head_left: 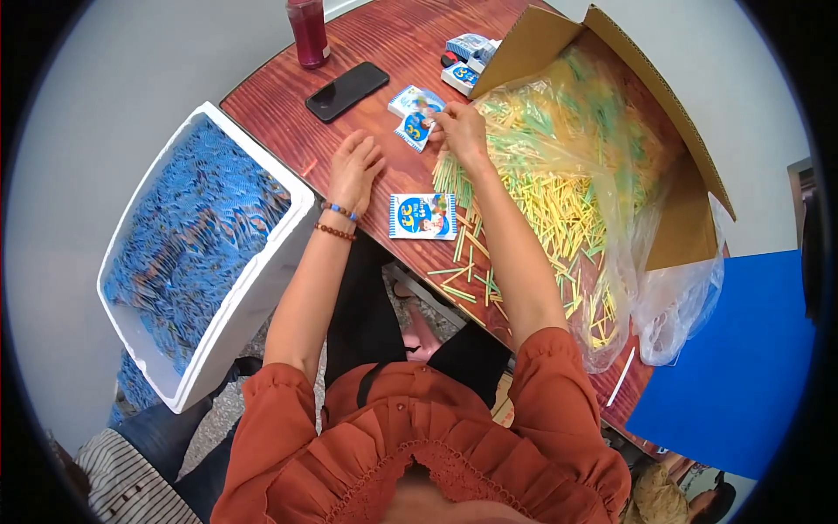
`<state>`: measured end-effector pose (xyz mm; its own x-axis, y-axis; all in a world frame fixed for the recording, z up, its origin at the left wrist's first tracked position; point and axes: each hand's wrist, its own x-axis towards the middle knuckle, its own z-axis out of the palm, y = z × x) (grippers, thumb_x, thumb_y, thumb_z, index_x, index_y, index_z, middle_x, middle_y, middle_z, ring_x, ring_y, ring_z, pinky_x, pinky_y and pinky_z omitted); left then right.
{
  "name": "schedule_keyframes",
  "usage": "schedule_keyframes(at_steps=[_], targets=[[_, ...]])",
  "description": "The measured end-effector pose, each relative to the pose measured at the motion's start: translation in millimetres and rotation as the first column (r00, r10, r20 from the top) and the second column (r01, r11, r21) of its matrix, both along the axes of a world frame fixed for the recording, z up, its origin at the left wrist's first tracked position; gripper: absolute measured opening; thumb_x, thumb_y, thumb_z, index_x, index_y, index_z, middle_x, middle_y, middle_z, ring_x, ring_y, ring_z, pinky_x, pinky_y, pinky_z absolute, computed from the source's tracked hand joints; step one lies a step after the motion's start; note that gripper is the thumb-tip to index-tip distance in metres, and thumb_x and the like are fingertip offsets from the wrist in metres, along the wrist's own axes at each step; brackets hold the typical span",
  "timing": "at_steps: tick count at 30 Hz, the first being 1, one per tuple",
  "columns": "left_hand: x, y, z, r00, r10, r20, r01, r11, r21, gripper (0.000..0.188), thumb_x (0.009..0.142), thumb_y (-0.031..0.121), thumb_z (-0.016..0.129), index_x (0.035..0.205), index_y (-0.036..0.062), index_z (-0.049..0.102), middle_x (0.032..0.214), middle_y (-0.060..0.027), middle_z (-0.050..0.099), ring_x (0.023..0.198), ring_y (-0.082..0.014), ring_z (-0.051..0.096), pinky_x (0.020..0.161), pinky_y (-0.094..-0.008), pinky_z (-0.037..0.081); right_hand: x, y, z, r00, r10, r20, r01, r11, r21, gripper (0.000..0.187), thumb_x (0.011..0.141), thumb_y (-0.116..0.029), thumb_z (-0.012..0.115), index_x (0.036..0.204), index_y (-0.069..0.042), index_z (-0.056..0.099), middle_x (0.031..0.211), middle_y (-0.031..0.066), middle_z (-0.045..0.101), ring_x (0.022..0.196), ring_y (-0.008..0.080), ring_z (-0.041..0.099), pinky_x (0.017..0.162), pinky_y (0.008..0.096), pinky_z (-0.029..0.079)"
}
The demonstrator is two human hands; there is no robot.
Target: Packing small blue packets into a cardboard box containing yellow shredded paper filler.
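My right hand [461, 133] is closed at the fingertips on the edge of a small blue-and-white printed packet [414, 131], tilted above the table. Just behind it lies another such packet [408, 98], partly overlapped. To the left, my left hand [356, 170] hovers by the table edge with loosely bent fingers apart and nothing in them. A larger-looking flat packet [422, 227] of the same print rests face up near the front edge, between my forearms. Beside my right wrist, many thin yellow and green sticks [559, 205] spill from a clear plastic bag [624, 236].
An opened cardboard box [672, 113] stands around the bag. At the left, a white foam box [301, 205] holds many blue printed wrappers [196, 227]. A phone [347, 91], a bottle of red liquid [308, 35] and small blue-white boxes [463, 77] sit farther back. A blue panel [733, 358] is at right.
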<state>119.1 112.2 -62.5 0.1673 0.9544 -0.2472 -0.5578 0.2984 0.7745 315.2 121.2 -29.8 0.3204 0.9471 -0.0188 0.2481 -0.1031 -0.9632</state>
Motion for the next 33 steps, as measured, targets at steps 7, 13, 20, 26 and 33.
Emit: schedule_keyframes(at_steps=[7,13,20,26,33], targets=[[-11,-16,-18,0.986,-0.067,-0.15,0.075,0.996,0.045,0.03,0.093,0.012,0.056,0.118,-0.0054,0.052,0.112,-0.013,0.06,0.103,-0.021,0.06,0.089,-0.0305,0.05,-4,-23,12,0.984,-0.087,0.157,0.103,0.99,-0.093,0.017,0.087,-0.015,0.062,0.089,0.002,0.062,0.075,0.0088,0.064,0.057,0.0146,0.063,0.048,0.0257,0.049],[-9,-25,-20,0.988,-0.083,-0.13,0.098,0.988,0.119,0.023,0.093,0.013,0.056,0.11,-0.0024,0.058,0.099,-0.0085,0.063,0.087,-0.0142,0.063,0.078,-0.0244,0.052,-6,-95,8,0.831,0.364,0.421,-0.25,0.92,-0.302,0.025,0.073,-0.02,0.074,0.085,-0.001,0.062,0.073,0.009,0.063,0.064,0.0166,0.06,0.056,0.0316,0.045],[-5,-42,-11,0.967,-0.108,-0.229,0.147,0.976,0.162,0.019,0.092,0.011,0.057,0.106,-0.0015,0.061,0.095,-0.0072,0.066,0.083,-0.0121,0.063,0.074,-0.0234,0.052,-9,-115,-4,0.84,0.246,0.484,-0.214,0.969,-0.122,0.02,0.073,-0.02,0.073,0.077,-0.005,0.061,0.073,0.0079,0.063,0.067,0.0197,0.059,0.062,0.0335,0.045],[-5,-47,-13,0.803,-0.121,-0.584,0.382,0.857,0.347,0.023,0.087,0.009,0.064,0.107,-0.0026,0.062,0.083,-0.0024,0.065,0.077,-0.0096,0.061,0.071,-0.0231,0.05,-10,-116,-6,0.742,0.074,0.666,-0.245,0.955,0.167,0.015,0.079,-0.019,0.067,0.081,-0.006,0.059,0.074,0.0096,0.061,0.069,0.0249,0.06,0.064,0.0358,0.046],[8,-66,29,0.865,-0.22,-0.452,0.407,0.834,0.373,0.022,0.086,0.015,0.069,0.103,0.003,0.062,0.089,-0.0016,0.065,0.079,-0.0085,0.061,0.069,-0.022,0.05,1,-126,24,0.933,0.356,-0.06,-0.348,0.931,0.11,0.007,0.084,-0.006,0.065,0.081,-0.005,0.059,0.075,0.0001,0.059,0.071,0.0066,0.054,0.065,0.0223,0.043]])
